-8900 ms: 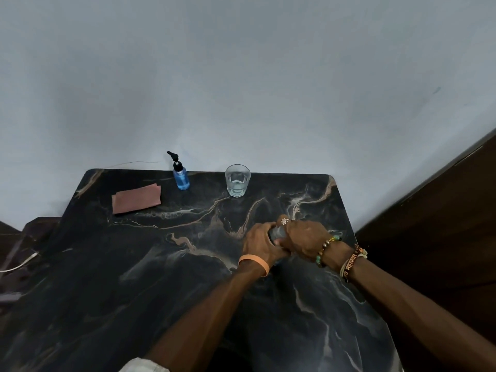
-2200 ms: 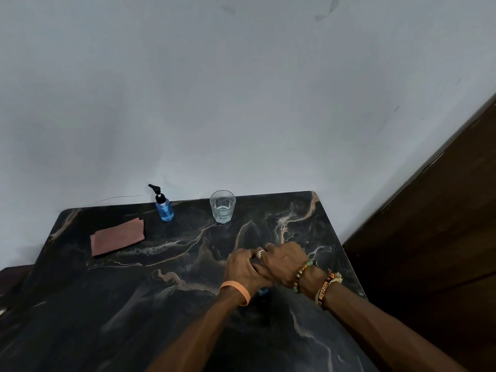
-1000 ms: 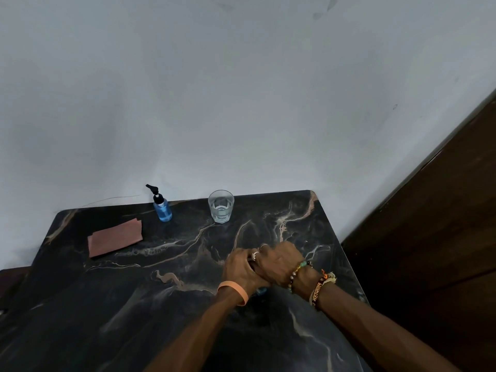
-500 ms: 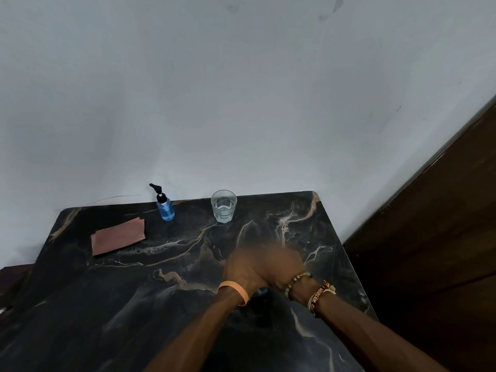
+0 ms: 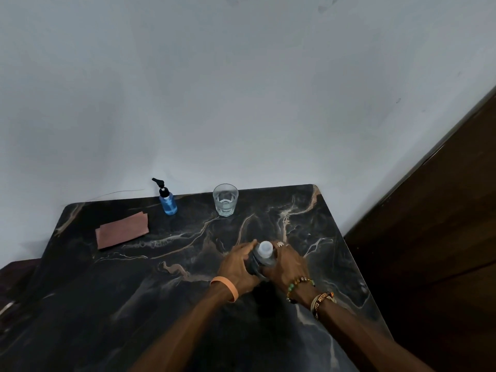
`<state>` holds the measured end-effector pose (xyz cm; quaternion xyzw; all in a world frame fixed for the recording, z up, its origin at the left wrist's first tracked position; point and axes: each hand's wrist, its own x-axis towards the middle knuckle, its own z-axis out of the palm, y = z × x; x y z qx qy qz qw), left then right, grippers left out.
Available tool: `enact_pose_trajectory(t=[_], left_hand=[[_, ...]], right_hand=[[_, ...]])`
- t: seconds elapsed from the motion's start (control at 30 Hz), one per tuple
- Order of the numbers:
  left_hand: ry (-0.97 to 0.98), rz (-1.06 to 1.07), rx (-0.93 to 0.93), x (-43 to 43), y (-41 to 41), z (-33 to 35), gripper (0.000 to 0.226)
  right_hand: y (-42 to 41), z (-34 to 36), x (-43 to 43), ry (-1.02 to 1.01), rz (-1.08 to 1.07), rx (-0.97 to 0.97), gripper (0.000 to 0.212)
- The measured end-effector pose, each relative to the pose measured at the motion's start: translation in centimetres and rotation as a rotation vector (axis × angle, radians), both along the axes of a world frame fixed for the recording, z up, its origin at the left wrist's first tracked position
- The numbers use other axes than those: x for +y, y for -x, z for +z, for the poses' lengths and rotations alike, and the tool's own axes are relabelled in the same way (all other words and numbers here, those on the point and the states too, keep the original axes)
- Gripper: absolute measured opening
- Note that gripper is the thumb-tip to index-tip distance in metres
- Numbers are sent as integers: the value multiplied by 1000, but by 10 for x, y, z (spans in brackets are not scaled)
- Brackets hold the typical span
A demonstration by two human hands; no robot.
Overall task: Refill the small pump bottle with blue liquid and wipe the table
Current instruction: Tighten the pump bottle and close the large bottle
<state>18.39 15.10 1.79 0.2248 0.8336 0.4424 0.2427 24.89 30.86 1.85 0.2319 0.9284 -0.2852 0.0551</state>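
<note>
A bottle with a white cap (image 5: 264,253) stands on the dark marble table (image 5: 134,291), right of centre. My left hand (image 5: 237,267) grips its left side and my right hand (image 5: 288,264) wraps its right side; the cap shows between them and the body is mostly hidden. The small pump bottle (image 5: 167,200), holding blue liquid under a black pump head, stands at the table's back edge. A reddish-brown folded cloth (image 5: 123,232) lies flat at the back left.
A clear glass (image 5: 225,200) with some clear liquid stands at the back, right of the pump bottle. A white wall rises behind the table. A dark wooden panel (image 5: 429,237) runs along the right side.
My hands covered the bottle's top before; they have since shifted down to its sides, so the white cap now shows. The camera view moved slightly.
</note>
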Motion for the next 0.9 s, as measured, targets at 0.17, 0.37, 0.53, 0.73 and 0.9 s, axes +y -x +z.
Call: enact_pose_trajectory(t=[0.17,0.37,0.53,0.73,0.9], left_hand=[[-88,107,-141,-2,0,3,78],[-192,273,-315,6,1,5,61],[-235,299,-329,24,21,15,57],[-285,311,-324,66,63,38,51],[-224,252,-287,101,104,43,53]], right_hand=[[-12,-5,-10,160,-127,82,45],[-13,-9,-17,202,-168,203,33],[2,-3,-7,211,-234,255,31],[45,5,25,191,-279,261,40],[82,12,54,239,-350,273,41]])
